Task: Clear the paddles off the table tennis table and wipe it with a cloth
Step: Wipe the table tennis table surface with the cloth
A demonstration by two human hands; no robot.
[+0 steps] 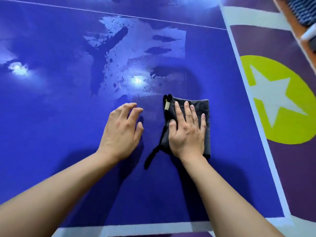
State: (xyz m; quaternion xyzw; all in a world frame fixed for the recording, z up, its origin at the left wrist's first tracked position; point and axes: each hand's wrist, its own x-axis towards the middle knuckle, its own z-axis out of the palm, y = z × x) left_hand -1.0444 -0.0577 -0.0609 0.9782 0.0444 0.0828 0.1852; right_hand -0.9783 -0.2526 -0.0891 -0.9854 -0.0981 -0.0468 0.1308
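The blue table tennis table (59,117) fills most of the view. A folded dark grey cloth (206,108) with a black loop and a small tan tag lies flat on it, right of centre. My right hand (187,132) presses on the cloth with straight, spread fingers. My left hand (122,130) hovers or rests just left of the cloth with loosely bent fingers, holding nothing. Wet streaks and smears (136,53) shine on the table beyond the hands. No paddles are in view.
The table's white edge line (246,93) runs down the right side and another along the near edge (153,227). Beyond the right edge lies a purple floor with a yellow-green circle and white star (273,100). An orange-edged object (294,23) sits at the top right.
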